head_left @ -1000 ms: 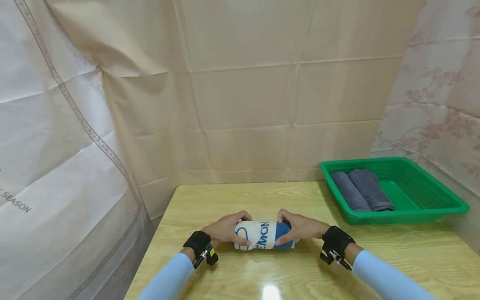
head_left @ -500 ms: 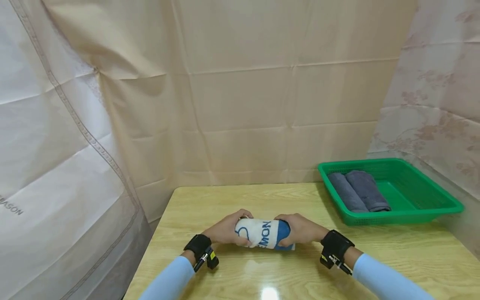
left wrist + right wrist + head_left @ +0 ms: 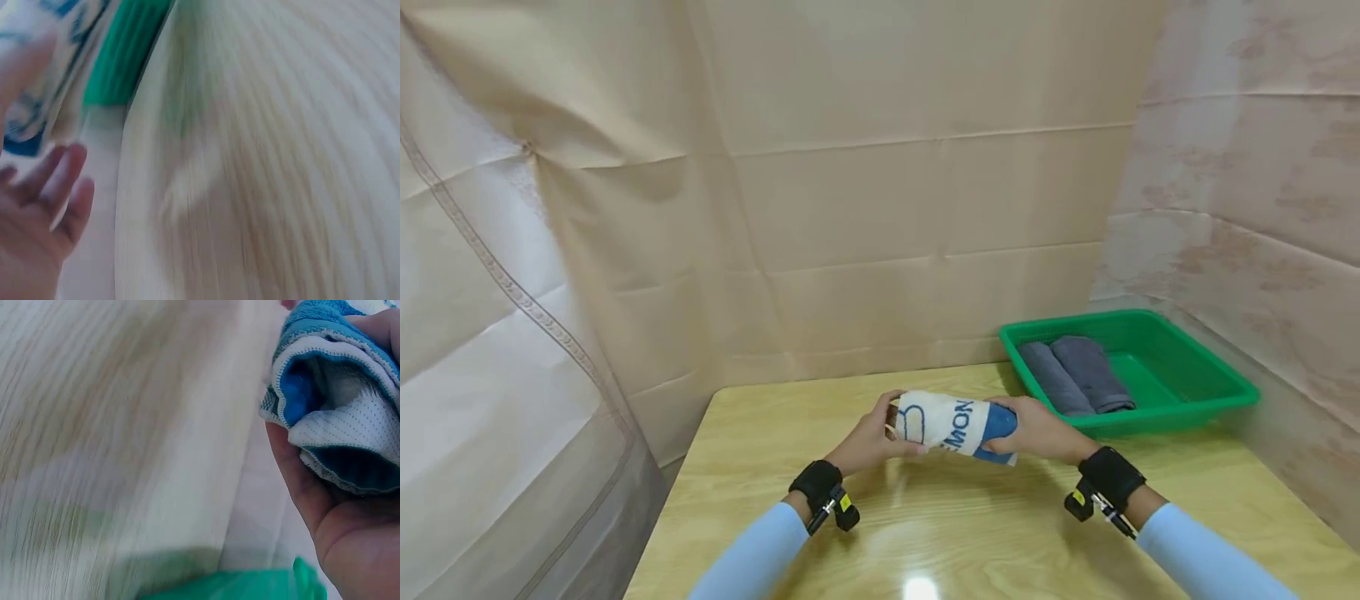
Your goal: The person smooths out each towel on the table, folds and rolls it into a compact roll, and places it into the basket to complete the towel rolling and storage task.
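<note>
A rolled white and blue towel [image 3: 953, 423] with dark blue lettering is held between both hands above the table, its right end tilted a little lower. At its left end, my left hand [image 3: 867, 439] has the thumb on the near side and fingers round the far side. My right hand [image 3: 1043, 431] grips the blue end. The right wrist view looks into that towel end [image 3: 340, 425], with its folded layers and stitched edges; the palm and fingers [image 3: 306, 487] curve round it. In the left wrist view the towel is blurred at upper left, above my curled fingers [image 3: 62, 178].
A green plastic basket [image 3: 1206, 408] stands at the back right of the wooden table [image 3: 820, 533]. Two rolled grey towels [image 3: 1093, 372] lie side by side in its left part. Beige cloth [image 3: 850, 208] hangs behind the table, with patterned sheets at both sides.
Both hands have lifted the rolled towel from the table and moved it away from the body and slightly right. The head view has turned toward the right.
</note>
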Motion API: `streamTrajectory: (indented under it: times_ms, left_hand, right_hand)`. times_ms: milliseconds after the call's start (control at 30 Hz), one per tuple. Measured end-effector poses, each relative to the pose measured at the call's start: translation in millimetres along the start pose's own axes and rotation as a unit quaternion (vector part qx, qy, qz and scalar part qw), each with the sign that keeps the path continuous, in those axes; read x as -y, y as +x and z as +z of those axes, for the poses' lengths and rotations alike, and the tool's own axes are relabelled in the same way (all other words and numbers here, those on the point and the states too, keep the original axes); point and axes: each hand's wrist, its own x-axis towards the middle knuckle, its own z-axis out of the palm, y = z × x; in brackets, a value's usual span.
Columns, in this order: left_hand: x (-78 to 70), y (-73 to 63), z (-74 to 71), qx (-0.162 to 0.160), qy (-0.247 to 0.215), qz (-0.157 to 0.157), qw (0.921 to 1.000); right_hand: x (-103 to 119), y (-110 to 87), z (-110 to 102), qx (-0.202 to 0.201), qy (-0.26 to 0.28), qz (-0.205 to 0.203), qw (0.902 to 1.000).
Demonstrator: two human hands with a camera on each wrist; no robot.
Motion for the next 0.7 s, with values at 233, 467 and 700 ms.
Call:
streamTrajectory:
  times_ms: [233, 467, 700]
  left_hand:
    - [-10.8, 20.9, 32.4, -0.003, 0.121, 0.076, 0.9898]
    - [-34.0, 54.7, 73.5, 0.02, 0.292, 0.205, 0.934]
    - [-49.3, 75.9, 96.5, 0.058, 0.398, 0.253, 0.88]
  right_hand:
    - [-1, -15.5, -30, -0.072, 0.036, 0.03, 0.9963]
    - [-11, -20.4, -50, -0.139, 0.047, 0.065, 0.987]
    - [-25, -21.6, -60, -0.183, 0.035, 0.072, 0.9798]
